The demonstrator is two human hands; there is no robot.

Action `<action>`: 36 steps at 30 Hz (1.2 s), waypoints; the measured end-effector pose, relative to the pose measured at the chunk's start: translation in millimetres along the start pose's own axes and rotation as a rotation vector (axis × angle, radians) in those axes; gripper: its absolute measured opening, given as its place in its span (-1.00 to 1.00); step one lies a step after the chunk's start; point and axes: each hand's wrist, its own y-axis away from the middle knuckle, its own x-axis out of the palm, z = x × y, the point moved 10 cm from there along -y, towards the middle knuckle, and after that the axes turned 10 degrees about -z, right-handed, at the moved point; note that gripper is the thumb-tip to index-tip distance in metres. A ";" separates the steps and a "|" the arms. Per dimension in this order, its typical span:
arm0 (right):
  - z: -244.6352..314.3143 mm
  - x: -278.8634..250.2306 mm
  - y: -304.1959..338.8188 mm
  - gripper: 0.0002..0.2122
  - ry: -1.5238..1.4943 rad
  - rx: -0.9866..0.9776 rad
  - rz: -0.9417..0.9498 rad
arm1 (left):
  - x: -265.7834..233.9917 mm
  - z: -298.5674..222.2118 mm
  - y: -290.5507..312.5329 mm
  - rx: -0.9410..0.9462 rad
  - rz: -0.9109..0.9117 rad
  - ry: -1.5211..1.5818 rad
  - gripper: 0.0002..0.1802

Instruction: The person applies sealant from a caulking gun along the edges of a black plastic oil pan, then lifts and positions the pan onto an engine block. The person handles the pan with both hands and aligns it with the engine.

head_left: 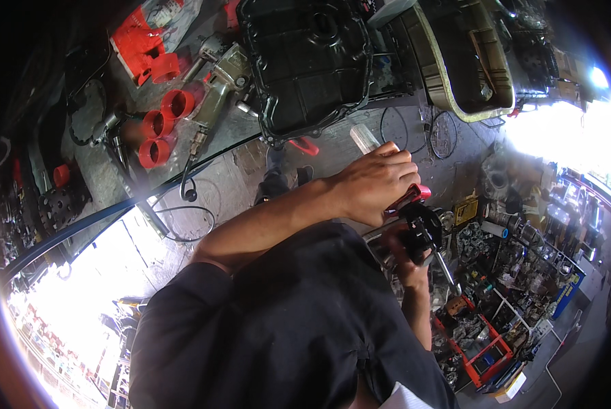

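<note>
My left hand [379, 183] wraps round the front of a caulking gun [425, 228] with a red and black body. A pale, translucent tube [365, 138] sticks out past its knuckles, towards the bench. Behind the gun's black rear end, my right hand [406, 258] is closed round the grip; its fingers are partly hidden and in shadow. A thin metal rod runs back from the gun, down to the right. Beyond my left hand, a black oil pan [312, 75] lies on the bench, its hollow side up. The tube's tip is apart from it.
On the bench [234, 123] lie several red rings [178, 103], an air wrench [218, 88] with a hose, and a red and white packet [136, 39]. A deep beige pan [448, 95] stands at the far right. Parts and a red crate [479, 341] crowd the right side.
</note>
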 end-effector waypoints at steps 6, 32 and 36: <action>-0.5 2.7 1.9 -0.92 -0.053 0.020 0.030 | -3.9 -3.2 1.4 0.000 -0.027 -0.011 -0.51; -1.2 -5.6 -4.5 -0.81 -0.123 0.127 -0.045 | 2.7 5.7 -14.4 -0.006 0.025 0.001 -0.44; -3.4 -10.6 -9.0 -0.81 -0.092 0.118 -0.044 | 2.3 6.7 -19.7 0.015 -0.018 0.025 -0.47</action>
